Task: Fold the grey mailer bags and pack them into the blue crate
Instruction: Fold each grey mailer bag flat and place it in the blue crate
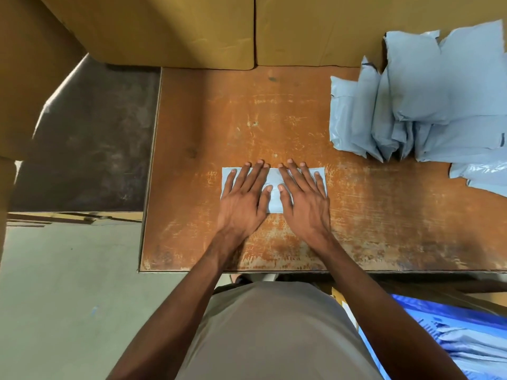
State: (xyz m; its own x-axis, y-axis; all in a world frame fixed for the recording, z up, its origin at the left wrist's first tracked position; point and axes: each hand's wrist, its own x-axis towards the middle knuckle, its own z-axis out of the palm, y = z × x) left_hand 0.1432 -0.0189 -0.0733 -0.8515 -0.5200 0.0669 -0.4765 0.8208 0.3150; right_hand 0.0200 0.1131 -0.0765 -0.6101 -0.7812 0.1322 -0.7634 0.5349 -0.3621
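A folded grey mailer bag (274, 198) lies flat in the middle of the worn orange table (219, 119). My left hand (244, 198) presses on its left half with straight, spread fingers. My right hand (301, 198) presses on its right half the same way. A loose pile of unfolded grey mailer bags (419, 105) sits at the table's right side. The blue crate (450, 338) stands on the floor at the lower right, below the table edge, with folded grey bags inside it.
Large cardboard boxes (164, 31) stand along the table's far edge and at the left. A dark surface (90, 138) lies left of the table, with grey floor (68, 297) below it. The table's front edge runs just in front of my body.
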